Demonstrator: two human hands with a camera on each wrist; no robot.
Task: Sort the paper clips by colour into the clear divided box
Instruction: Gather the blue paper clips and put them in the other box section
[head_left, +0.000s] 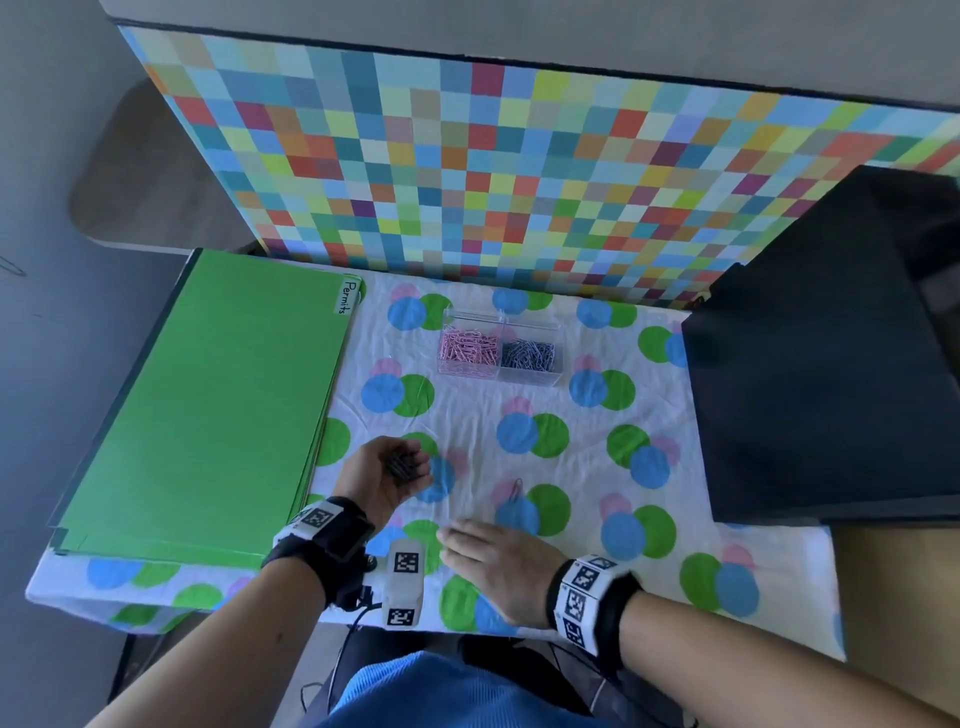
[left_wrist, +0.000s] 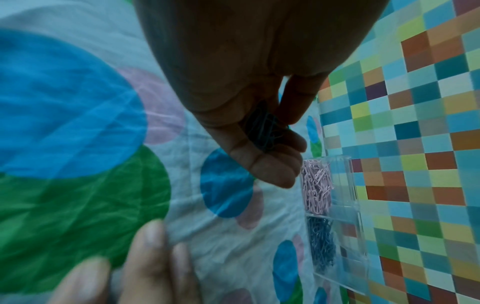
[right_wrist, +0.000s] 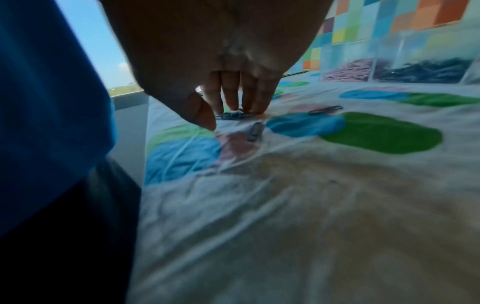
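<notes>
Left hand cups dark clips in curled fingers; right hand flat, fingertips on loose clips.

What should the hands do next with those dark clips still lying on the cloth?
Probably the right hand should pinch up the dark clips under its fingertips and drop them into the left hand, which already cups a bunch of dark clips. Two more loose ones lie nearby, and the clear divided box already holds pink and dark piles.

pink clips, dark blue clips, green folder
</notes>
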